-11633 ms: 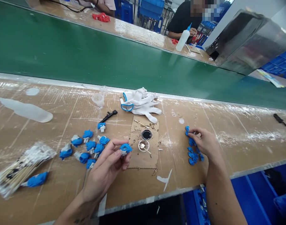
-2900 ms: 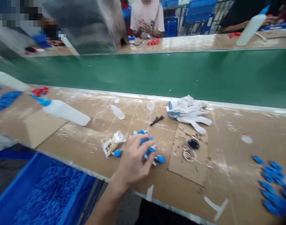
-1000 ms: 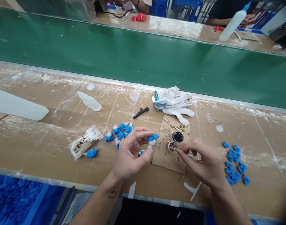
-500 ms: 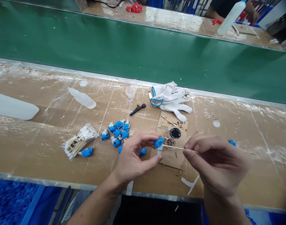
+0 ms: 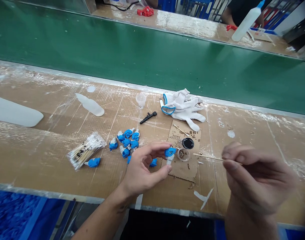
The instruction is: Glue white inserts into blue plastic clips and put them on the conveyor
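Note:
My left hand [image 5: 144,168] pinches a small blue-and-pale plastic piece [image 5: 170,152] between thumb and fingertips, blue part up. In my right hand [image 5: 257,180], slightly blurred, thumb and fingers grip a thin wooden stick [image 5: 209,158] that points left, its tip apart from the piece. Between the hands lies a stained cardboard scrap [image 5: 183,171] carrying a cup of black liquid [image 5: 188,143], a clear cup [image 5: 183,155] with dark residue and a cotton swab [image 5: 180,130]. Several similar blue pieces [image 5: 126,143] are grouped left of my left hand; some are partly hidden behind it.
A bag of cotton swabs [image 5: 86,150] lies left, beside a single blue piece [image 5: 93,162]. Farther back are white gloves [image 5: 183,108], a black toy-like gun part [image 5: 148,117] and a translucent bottle [image 5: 91,105]. Beyond the green strip [image 5: 142,53], a person sits near red pieces [image 5: 145,11].
My right hand has moved right, drawing the stick away from the blue piece. My left hand keeps its grip, with the piece tilted a little. The view has shifted slightly.

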Tool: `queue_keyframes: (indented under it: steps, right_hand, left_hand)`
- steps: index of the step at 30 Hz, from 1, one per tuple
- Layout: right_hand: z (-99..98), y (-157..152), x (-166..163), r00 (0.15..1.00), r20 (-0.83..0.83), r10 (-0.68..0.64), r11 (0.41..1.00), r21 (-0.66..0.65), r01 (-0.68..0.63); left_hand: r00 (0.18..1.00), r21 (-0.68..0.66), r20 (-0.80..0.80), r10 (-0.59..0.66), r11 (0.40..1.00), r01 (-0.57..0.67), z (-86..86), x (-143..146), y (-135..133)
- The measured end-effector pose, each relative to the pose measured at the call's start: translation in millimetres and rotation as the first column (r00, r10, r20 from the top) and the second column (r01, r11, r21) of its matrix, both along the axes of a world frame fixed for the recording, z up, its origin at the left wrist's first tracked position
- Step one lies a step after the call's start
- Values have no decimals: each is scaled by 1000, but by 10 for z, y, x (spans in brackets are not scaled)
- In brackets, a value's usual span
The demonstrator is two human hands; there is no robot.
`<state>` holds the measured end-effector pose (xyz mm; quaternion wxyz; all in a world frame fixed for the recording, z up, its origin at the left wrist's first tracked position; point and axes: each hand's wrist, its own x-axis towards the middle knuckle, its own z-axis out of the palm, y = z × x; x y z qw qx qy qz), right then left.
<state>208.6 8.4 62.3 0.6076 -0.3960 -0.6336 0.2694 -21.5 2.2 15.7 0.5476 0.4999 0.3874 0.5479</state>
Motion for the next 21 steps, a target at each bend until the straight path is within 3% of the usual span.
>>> queue_keyframes:
  steps: [3, 6, 9, 11, 12, 14, 15, 17, 19, 21]
  right_hand:
    - [-105, -30, 155, 971, 217, 103, 992, -98, -83]
    - [-252, -10, 120, 862, 454, 224, 968, -206, -143]
    - [-311, -6, 79, 790, 543, 286, 949, -274, -155]
    - [-285, -58, 189, 807, 519, 281, 945, -298, -137]
    - [-265, -101, 304, 847, 483, 221, 955, -282, -88]
    - [-237, -206, 637, 928, 368, -57, 977, -170, 127]
    - [-234, -259, 840, 920, 308, -243, 953, -101, 285]
    - [-250, -346, 1258, 782, 328, -530, 829, 3, 560]
    - [-285, -379, 1610, 612, 550, -568, 748, 35, 663]
    - [-336, -330, 1825, 512, 740, -436, 757, -6, 654]
  left_hand:
    - [997, -30, 77, -19, 999, 22, 14, -22, -3]
    - [987, -49, 157, -39, 998, 47, 12, -44, 4]
    - [986, -85, 164, -31, 995, 45, -2, -66, 23]
    - [988, -93, 151, -20, 995, 35, -7, -75, 42]
    - [990, -89, 140, -16, 996, 28, -7, -76, 51]
    - [995, -60, 99, 1, 998, 5, -1, -71, 66]
    - [998, -42, 67, 14, 999, -11, 3, -66, 69]
    - [999, -9, -16, 43, 999, -43, 6, -55, 66]
    - [994, 32, -89, 69, 997, -66, -3, -42, 53]
    - [989, 54, -122, 88, 995, -82, -18, -28, 37]
